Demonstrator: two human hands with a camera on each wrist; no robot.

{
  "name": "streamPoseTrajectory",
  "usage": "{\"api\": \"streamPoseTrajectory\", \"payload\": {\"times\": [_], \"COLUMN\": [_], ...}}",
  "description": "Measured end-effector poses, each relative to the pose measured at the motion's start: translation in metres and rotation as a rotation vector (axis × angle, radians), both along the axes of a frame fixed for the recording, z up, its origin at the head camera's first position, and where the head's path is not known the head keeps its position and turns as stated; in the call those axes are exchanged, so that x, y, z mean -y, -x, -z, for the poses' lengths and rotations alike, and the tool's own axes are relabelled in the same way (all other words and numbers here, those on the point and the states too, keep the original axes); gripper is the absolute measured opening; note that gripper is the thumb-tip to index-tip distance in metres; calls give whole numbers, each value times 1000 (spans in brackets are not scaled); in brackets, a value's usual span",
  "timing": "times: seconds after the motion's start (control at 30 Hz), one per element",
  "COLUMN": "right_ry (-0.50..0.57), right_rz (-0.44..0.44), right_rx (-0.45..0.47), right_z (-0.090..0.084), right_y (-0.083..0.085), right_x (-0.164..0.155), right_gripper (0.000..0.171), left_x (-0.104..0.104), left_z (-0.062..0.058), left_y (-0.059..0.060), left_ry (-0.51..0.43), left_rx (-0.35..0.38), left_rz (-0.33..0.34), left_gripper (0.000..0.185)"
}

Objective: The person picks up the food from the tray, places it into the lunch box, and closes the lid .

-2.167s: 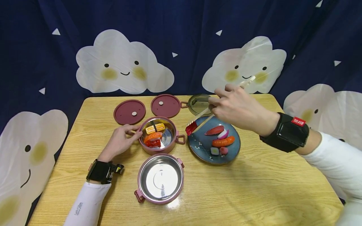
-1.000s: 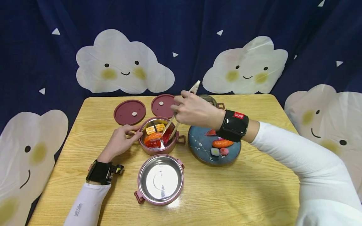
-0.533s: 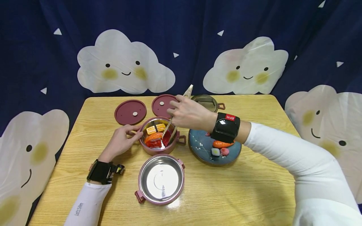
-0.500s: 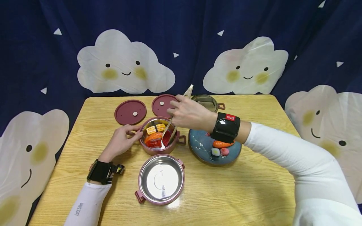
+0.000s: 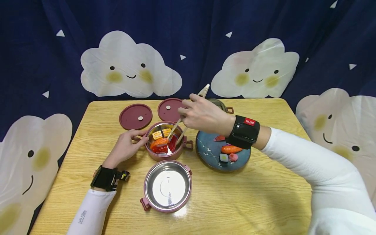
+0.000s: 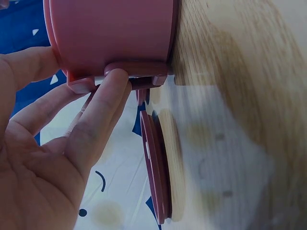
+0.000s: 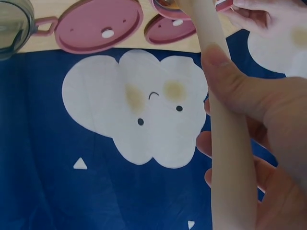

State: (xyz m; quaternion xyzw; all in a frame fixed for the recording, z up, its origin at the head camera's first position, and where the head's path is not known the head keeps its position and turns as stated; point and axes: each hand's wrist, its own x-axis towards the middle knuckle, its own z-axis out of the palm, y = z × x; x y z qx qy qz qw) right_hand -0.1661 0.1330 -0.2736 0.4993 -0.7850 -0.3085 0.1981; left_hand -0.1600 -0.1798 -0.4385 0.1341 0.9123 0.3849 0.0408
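My left hand point(image 5: 125, 148) holds the side handle point(image 6: 136, 68) of a pink pot point(image 5: 164, 157), thumb at its rim. Inside lie a yellow toy sushi with a black band point(image 5: 162, 133), an orange salmon piece point(image 5: 159, 143), a red piece point(image 5: 160, 149) and a dark red piece point(image 5: 172, 143). My right hand point(image 5: 202, 114) grips light wooden tongs point(image 5: 175, 126) over the pot. The tong tips stand apart, one on either side of the dark red piece. In the right wrist view, thumb and fingers wrap the tongs' arm point(image 7: 230, 158).
A blue plate point(image 5: 205, 156) to the right bears several toy foods, partly hidden by my right wrist. A second pink steel-lined pot point(image 5: 167, 186) stands in front. Two maroon lids point(image 5: 130, 117) and a glass lid point(image 5: 223, 107) lie behind.
My right hand has carried the dark red piece in the tongs from above the plate leftward into the pot. The tongs have since lifted slightly, leaving it there. The left hand stays put.
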Motion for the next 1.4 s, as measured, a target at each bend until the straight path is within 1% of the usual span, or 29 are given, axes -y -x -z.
{"api": "streamPoseTrajectory", "payload": {"times": [0.13,0.3,0.5,0.63,0.7,0.77,0.93,1.07,1.2,1.4], "right_ry": [11,92,184,222,232,250,288,283,281,296], "right_rz": [44,58,100,157,185,196,207,272,333,386], "right_rx": [11,34,91,122,135,143,161,183,210,255], "right_z": [-12,-24,-36,-42,-44,-45,-47,-45,-40,-28], "right_y": [-5,-11,-16,-20,-22,-23,-26,-28,-28,-25], "right_x": [-6,-21,-49,-70,-81,-93,-120,-138,-155,-177], "right_gripper": [20,19,22,26,31,35,34,38,37,36], "left_x": [0,0,1,1,1,1,1,0,0,0], "left_z": [0,0,-1,-2,-2,-2,-1,-1,-1,-1], "left_y": [0,0,0,-1,-1,0,0,1,0,0], "left_ry": [-2,-4,-5,-4,-7,-7,-5,-4,3,0], "left_rx": [1,2,6,3,3,5,7,5,6,6], "left_rz": [2,7,2,-1,-2,-2,-3,-3,-3,-2], "left_gripper": [42,43,42,42,42,42,42,41,41,41]}}
